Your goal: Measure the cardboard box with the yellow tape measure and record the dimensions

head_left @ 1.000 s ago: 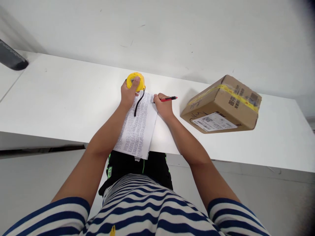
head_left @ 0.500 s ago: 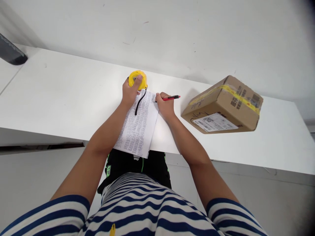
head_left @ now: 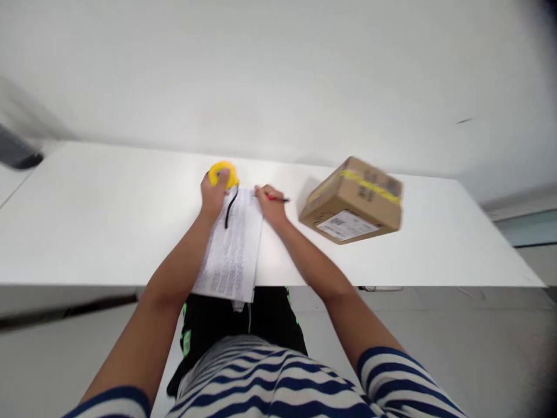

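Note:
My left hand (head_left: 214, 193) grips a yellow tape measure (head_left: 229, 172), thumb across its face, at the top left corner of the paper sheets (head_left: 230, 255). A black wrist strap (head_left: 231, 209) dangles from the tape measure over the page. Dense handwriting-like lines cover most of the top sheet, too blurred to read. My right hand (head_left: 270, 203) is closed around a red and black pen (head_left: 278, 198), its fingers at the upper right edge of the sheet. The pen's tip is hidden or too small to make out.
A cardboard box (head_left: 354, 200) with yellow tape and a white label stands to the right of my right hand. The white table (head_left: 108, 220) runs along a pale wall. A dark grey object (head_left: 17, 150) shows at the far left edge.
The whole view has shifted and turned, so the table and box appear lower and further left. Both hands keep their hold on the tape measure and the pen.

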Demonstrator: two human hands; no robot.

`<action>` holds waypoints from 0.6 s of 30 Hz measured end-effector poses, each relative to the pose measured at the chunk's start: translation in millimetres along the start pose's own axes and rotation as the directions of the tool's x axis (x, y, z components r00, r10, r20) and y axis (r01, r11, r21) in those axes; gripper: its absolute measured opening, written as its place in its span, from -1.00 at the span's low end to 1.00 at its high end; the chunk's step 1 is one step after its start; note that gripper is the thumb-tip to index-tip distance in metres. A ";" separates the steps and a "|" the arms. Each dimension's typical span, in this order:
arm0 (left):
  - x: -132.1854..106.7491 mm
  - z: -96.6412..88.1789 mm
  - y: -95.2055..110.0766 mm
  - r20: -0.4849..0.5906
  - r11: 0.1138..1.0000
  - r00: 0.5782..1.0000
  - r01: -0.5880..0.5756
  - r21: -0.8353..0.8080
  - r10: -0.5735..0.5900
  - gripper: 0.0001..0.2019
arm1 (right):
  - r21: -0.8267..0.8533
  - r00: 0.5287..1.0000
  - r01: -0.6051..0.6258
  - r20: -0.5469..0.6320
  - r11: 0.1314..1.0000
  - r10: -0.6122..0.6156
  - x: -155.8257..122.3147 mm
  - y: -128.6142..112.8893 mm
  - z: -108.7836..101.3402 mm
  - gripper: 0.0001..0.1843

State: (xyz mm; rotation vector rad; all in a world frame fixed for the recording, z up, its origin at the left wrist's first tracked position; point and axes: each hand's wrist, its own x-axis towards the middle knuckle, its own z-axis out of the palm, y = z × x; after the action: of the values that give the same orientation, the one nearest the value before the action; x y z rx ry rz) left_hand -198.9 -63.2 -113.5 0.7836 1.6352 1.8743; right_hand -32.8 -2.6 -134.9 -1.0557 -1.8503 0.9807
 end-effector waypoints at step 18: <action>-121.8 27.2 116.4 0.859 0.691 0.473 -0.688 0.222 0.194 -0.60 | 0.392 0.911 0.314 -0.380 0.865 -0.158 -160.3 -53.9 -68.2 -0.28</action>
State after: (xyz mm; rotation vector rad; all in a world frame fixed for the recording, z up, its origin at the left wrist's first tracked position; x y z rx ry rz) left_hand -96.7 -146.8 -5.4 2.1617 1.3731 0.9359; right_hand 68.0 -150.3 -99.0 -0.6425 -1.3456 0.9460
